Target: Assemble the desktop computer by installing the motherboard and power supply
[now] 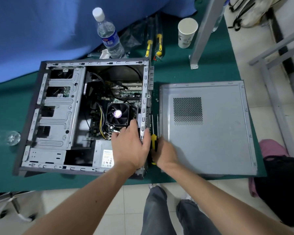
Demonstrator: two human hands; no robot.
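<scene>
1. the case (58,116) lies open on its side; the motherboard (122,97) sits inside, just beyond your left hand (129,146), and the power supply (103,155) is touching that hand's left edge. both look placed; whether they're screwed down you cannot tell.
2. your left hand rests over the case's rear corner, fingers loosely spread, gripping nothing.
3. your right hand (165,153) grips the yellow screwdriver (154,141) just beside the case.
4. the side panel (210,133) lies off, to the right of that hand, so closing up remains.

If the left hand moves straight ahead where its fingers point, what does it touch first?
Probably the black square CPU cooler fan: the left hand points its fingers at the fan's near edge, though height above it is unclear.
</scene>
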